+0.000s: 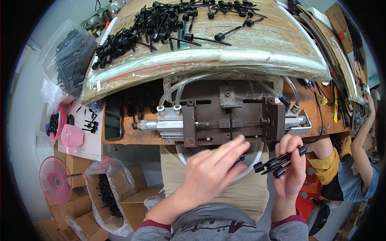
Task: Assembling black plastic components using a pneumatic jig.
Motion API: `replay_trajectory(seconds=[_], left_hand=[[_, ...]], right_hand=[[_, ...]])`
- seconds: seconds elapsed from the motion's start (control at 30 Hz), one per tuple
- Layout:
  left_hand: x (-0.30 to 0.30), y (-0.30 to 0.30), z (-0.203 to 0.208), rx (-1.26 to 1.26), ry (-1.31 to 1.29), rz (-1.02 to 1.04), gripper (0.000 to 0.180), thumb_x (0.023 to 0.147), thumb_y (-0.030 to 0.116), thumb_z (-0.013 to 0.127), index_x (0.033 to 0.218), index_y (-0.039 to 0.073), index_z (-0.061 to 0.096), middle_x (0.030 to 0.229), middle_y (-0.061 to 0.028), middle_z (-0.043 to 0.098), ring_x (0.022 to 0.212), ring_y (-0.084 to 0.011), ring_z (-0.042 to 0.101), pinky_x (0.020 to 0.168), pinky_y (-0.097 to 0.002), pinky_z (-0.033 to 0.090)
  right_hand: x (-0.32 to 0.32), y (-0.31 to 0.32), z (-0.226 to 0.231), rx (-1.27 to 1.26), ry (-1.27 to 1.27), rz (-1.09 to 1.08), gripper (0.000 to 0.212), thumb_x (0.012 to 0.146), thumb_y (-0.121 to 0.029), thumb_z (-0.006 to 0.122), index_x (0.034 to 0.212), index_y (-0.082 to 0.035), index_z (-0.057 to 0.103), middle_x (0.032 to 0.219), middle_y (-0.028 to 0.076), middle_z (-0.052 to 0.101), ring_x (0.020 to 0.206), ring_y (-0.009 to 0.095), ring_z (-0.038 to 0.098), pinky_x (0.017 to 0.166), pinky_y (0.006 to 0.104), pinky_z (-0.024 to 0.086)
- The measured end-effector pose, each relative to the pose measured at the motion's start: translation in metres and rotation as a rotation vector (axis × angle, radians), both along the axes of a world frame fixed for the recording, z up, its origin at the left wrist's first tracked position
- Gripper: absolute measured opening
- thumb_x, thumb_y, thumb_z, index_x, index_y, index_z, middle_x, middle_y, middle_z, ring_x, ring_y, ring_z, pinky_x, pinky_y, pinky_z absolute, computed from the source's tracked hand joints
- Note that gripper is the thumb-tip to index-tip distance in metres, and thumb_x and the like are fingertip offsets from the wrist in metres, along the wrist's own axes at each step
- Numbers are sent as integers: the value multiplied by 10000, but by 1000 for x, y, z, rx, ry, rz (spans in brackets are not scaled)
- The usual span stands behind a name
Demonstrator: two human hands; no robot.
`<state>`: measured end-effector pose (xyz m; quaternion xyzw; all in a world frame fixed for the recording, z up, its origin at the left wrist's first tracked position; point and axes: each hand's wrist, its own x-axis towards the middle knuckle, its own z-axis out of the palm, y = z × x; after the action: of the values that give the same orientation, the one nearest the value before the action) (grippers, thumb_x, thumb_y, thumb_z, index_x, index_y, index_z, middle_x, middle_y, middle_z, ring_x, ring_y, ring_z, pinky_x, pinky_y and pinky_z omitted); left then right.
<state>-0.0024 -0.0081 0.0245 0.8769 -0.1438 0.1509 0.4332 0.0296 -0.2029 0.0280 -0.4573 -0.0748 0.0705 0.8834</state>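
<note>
My right hand (292,170), off to the right of the press, is closed round several black plastic stakes (277,161) with ribbed heads. My left hand (213,170) reaches over my lap with its fingers stretched out toward the fixture. Just beyond its fingertips, a thin black rod (231,120) stands across the middle of a dark brown metal clamping fixture (209,138). Silver air cylinders (171,126) flank that fixture. Below my left hand lies a white-rimmed basin (259,158) on my lap, largely covered; a dark piece shows beside the thumb.
Many black stakes (161,24) are piled on a plastic-wrapped board (241,60) behind the fixture. At left are a phone (113,125), a pink cup (72,135), a pink fan (55,180) and a lined carton (94,188). Another person (358,172) sits at right.
</note>
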Motion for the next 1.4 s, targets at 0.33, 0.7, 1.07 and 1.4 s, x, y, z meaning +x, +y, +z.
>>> replay_trajectory(seconds=[0.33, 0.7, 1.07, 1.4], left_hand=[[-14, 3, 7, -205, -145, 12, 384, 649, -5, 833, 1015, 12, 721, 987, -134, 709, 833, -231, 700, 697, -296, 575], [0, -2, -26, 332, -151, 136, 270, 712, 84, 780, 969, 37, 714, 1224, -116, 658, 698, -169, 673, 605, -259, 515], [9, 0, -24, 366, -159, 135, 254, 712, 113, 783, 949, 49, 718, 1200, -90, 675, 626, -150, 646, 560, -248, 482], [3, 1, 2, -148, -105, -118, 331, 702, 91, 809, 1016, 32, 723, 1122, -99, 698, 755, -203, 695, 645, -283, 552]], right_hand=[[-2, 18, 5, 38, 375, 185, 147, 987, -138, 501, 1026, 4, 504, 904, 125, 586, 542, 77, 518, 427, 186, 404], [-4, 4, -9, 6, 229, 74, 149, 986, -165, 559, 981, -20, 527, 892, 170, 638, 540, 93, 538, 414, 179, 408], [-5, 1, -3, 28, 232, 121, 180, 899, -26, 628, 1044, 16, 529, 962, 206, 638, 641, 141, 606, 470, 232, 495], [-5, -4, -8, -18, 294, 111, 151, 868, 22, 644, 991, 45, 559, 866, 179, 671, 503, 160, 602, 434, 259, 510]])
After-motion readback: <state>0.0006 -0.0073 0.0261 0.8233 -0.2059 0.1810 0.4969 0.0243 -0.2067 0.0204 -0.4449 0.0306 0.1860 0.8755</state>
